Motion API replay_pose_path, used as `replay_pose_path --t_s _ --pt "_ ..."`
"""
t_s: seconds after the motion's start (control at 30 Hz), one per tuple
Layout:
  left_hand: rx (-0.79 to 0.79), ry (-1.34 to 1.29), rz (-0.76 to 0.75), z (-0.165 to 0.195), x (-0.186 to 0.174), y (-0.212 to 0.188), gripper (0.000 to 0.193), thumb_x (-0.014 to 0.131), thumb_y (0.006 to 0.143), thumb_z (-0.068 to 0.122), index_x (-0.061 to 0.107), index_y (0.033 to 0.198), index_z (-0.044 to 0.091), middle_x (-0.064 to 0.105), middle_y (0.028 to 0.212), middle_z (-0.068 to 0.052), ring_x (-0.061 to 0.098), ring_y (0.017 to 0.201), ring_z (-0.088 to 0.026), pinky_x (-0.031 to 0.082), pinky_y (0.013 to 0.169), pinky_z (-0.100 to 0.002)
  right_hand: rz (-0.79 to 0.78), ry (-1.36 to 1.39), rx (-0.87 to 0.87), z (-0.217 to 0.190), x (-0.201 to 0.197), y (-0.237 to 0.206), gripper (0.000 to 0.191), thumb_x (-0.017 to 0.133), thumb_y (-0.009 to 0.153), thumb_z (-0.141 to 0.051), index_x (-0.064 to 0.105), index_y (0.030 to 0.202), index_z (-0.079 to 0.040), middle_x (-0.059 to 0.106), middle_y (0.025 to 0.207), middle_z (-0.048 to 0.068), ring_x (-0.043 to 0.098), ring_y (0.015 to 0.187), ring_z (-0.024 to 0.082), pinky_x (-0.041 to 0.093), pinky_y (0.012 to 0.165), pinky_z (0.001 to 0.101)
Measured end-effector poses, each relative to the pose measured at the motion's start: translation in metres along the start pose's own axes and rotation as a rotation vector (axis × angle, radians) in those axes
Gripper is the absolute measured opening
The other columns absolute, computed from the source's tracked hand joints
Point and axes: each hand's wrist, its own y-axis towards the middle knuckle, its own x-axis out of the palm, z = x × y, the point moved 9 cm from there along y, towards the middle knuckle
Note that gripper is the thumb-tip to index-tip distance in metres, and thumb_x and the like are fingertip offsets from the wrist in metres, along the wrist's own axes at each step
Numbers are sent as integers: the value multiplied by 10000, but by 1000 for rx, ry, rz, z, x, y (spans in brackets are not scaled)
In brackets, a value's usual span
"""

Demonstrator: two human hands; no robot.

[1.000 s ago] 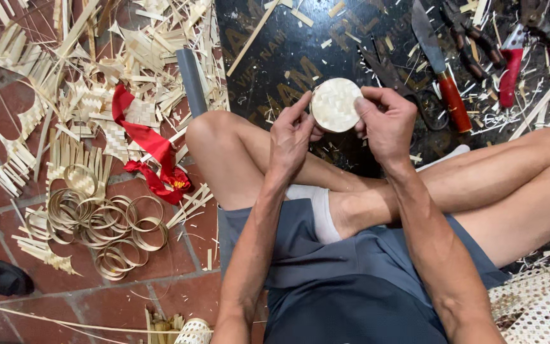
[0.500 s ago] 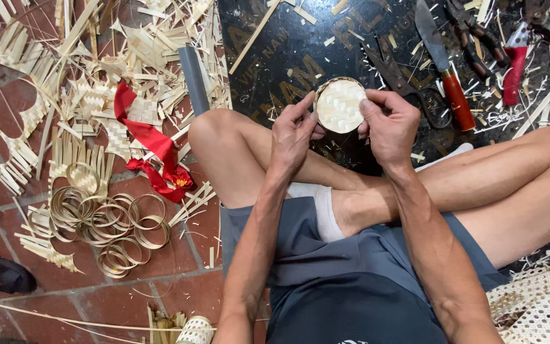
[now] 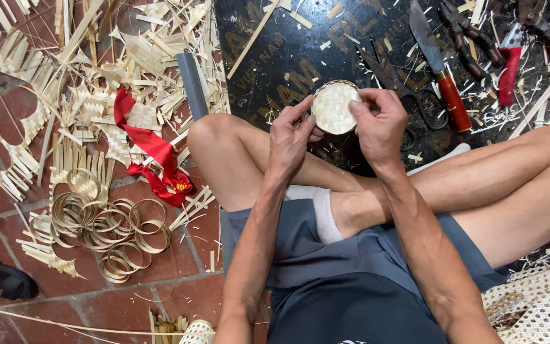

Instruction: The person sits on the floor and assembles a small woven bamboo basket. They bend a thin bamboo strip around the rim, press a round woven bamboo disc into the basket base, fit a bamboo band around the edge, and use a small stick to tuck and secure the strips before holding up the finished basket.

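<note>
Fingers of both hands still gripping small woven disc (image 3: 333,107), unmoved

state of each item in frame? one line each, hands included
small round woven disc: held up in both hands
left hand: gripping disc's left edge
right hand: gripping disc's right edge
knife: lying flat, untouched
scissors: lying closed
bamboo rings: piled loose on floor

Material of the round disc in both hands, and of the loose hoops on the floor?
Round disc: looks like woven bamboo or similar split strips, pale and unfinished; checker weave shows. Loose hoops: thin bent strips of seemingly the same pale material, raw and matte.
</note>
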Motion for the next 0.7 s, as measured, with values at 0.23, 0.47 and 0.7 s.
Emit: replay_pose_path --t_s 0.23,0.47,0.7 --pt "22 38 6 1 5 -4 463 681 971 37 572 1411 -60 508 1029 -58 685 778 -132 602 667 -259 6 -238 -98 -6 0 6 306 781 907 -48 682 1182 43 600 929 96 581 783 152 502 687 299" --pt "-17 103 78 1 21 -9 639 713 899 74 482 1485 -39 480 1133 -102 691 759 -162 602 614 -259 -101 -207 -87 -1 -2 7 293 771 1017 -152 687 1241 18 656 1146 122 674 973 199 554 797 328" --pt "-8 30 117 3 27 -4 624 696 860 70 463 1428 -42 538 1293 -132 725 803 -154 628 616 -271 -179 42 256 32 7 4 506 818 890 -165 561 1278 33 688 1115 119 672 823 129 578 590 264"
